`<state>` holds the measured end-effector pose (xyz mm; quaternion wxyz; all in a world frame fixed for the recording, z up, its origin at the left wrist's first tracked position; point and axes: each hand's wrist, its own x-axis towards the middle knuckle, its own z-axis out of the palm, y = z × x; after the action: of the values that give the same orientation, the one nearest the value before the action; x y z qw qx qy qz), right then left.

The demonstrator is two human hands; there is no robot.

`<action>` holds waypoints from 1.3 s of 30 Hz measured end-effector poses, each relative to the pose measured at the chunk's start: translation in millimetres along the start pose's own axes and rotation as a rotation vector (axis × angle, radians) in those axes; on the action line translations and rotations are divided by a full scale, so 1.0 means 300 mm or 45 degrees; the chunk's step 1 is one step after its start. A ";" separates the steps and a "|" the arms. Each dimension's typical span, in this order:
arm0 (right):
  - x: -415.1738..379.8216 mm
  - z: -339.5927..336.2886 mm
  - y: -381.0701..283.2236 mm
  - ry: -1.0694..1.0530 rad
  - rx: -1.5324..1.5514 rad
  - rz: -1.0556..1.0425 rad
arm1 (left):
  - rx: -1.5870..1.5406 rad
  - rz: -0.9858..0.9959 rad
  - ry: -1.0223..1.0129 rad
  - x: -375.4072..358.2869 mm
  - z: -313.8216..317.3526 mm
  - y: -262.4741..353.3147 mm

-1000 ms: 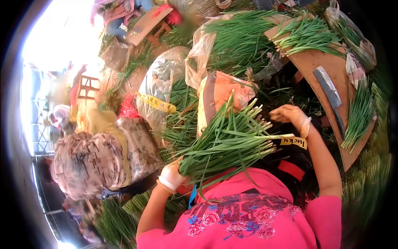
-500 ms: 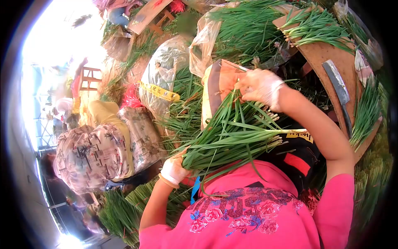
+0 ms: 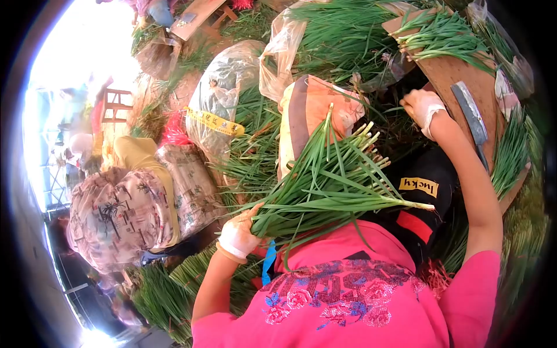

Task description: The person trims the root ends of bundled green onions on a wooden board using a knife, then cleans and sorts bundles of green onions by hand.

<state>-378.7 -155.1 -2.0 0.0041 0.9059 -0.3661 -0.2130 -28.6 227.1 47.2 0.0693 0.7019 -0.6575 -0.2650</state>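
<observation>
My left hand (image 3: pixel 239 233), in a whitish glove with bare fingertips, is closed round the leaf end of a bunch of garlic greens (image 3: pixel 313 185). The bunch lies across my lap, its pale stem ends pointing up and right. One longer stalk sticks out to the right. My right hand (image 3: pixel 422 110), gloved the same way, is off the bunch, beside the wooden board. Its fingers are curled together; whatever they hold, if anything, is too small to make out. A cleaver-like knife (image 3: pixel 471 113) with a dark handle rests on the board (image 3: pixel 444 75), right of that hand.
More trimmed greens (image 3: pixel 444 40) lie at the board's far end. A large heap of greens (image 3: pixel 348 35) is ahead, beside a clear plastic bag (image 3: pixel 223 87) with yellow tape. At the left a person in a patterned top (image 3: pixel 125 214) bends over. A small wooden stool (image 3: pixel 118 105) stands behind.
My right hand has let go of the bunch's stem side and moved right, toward the board. My left hand keeps its hold, and the bunch stays over my lap.
</observation>
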 end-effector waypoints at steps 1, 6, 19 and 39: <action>-0.026 -0.039 -0.017 0.201 0.218 -0.147 | 0.025 0.050 0.000 0.003 -0.007 0.008; 0.001 -0.077 -0.224 0.149 1.222 -0.505 | -0.089 -0.199 -0.064 0.008 -0.037 0.049; -0.037 0.213 -0.057 -0.350 0.086 -0.040 | -0.048 -0.193 -0.024 0.023 -0.066 0.068; -0.543 -0.355 -0.312 -0.007 0.869 -0.735 | -0.243 -0.386 -0.058 0.006 -0.094 0.108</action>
<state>-379.9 5.9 141.8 -0.3556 0.9199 -0.1477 -0.0746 -44.3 214.2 85.1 0.0797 0.7770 -0.5175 -0.3494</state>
